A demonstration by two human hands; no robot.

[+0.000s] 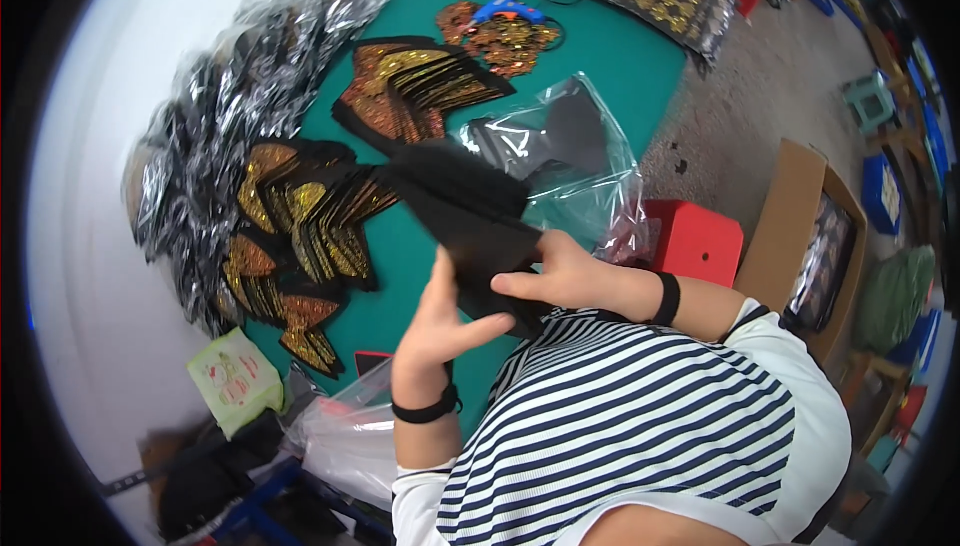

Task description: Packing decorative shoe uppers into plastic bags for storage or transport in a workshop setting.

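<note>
Between my hands is a stack of black fabric pieces (478, 231), tilted up over the near part of the green table. My left hand (440, 316) grips its left and lower side, thumb pointing right. From the right, my right hand (560, 271) closes on the stack with the thumb across its face. Beyond it lies a clear plastic bag (610, 161) with black pieces inside. To the left are fanned stacks of black pieces with gold and copper glitter (320, 216); another such glitter stack (420, 86) lies farther back.
Many clear-wrapped packages (220, 126) are heaped along the left wall. A blue glue gun (510, 11) rests by a pile of glittery bits (505, 46). A red stool (695, 243) and a cardboard box (790, 236) stand at right. A green packet (236, 378) sits at the table's left edge.
</note>
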